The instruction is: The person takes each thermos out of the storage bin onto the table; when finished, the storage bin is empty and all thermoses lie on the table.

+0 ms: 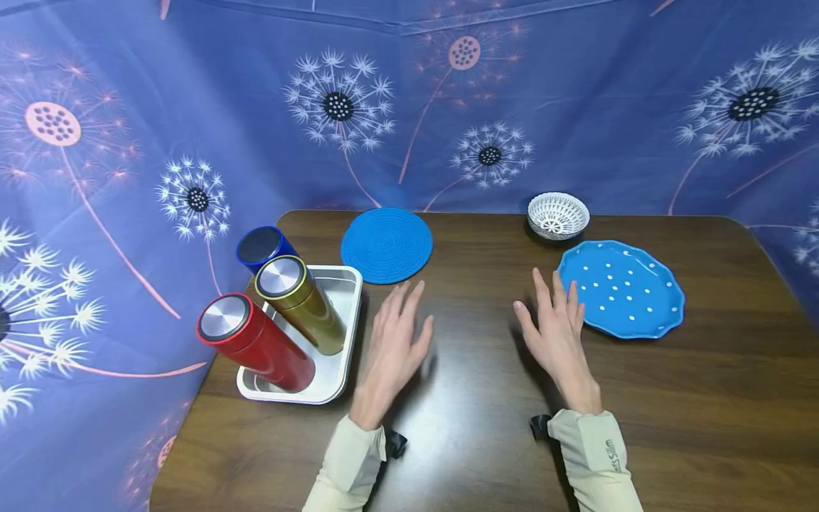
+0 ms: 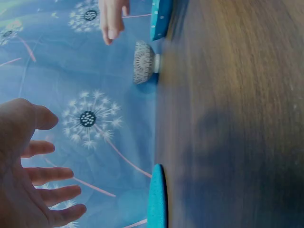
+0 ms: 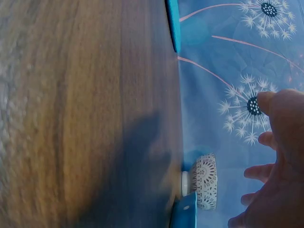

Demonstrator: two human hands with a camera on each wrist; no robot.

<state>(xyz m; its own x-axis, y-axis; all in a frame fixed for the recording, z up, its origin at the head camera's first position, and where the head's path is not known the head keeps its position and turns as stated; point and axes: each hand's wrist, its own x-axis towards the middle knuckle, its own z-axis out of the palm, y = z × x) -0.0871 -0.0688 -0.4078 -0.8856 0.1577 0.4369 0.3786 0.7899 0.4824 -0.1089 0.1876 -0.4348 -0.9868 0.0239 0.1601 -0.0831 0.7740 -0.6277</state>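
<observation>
Both hands are bare and hold nothing, fingers spread over the middle of the wooden table (image 1: pixel 473 398). My left hand (image 1: pixel 393 348) is just right of a silver metal tray (image 1: pixel 339 284). In that tray stand a red thermos (image 1: pixel 262 348) and a gold thermos (image 1: pixel 307 306); a blue thermos (image 1: pixel 265 245) is partly hidden behind the gold one. My right hand (image 1: pixel 557 334) is at the left edge of a blue plate with white dots (image 1: pixel 623 291), its fingers overlapping the rim in the head view. The left wrist view shows the left hand (image 2: pixel 33 175) with its fingers apart.
A round blue woven placemat (image 1: pixel 387 245) lies at the back edge, behind the left hand. At the back right stands a white openwork bowl (image 1: pixel 558 216), close behind the plate. A blue dandelion-print cloth (image 1: pixel 409 107) hangs along the back and left sides.
</observation>
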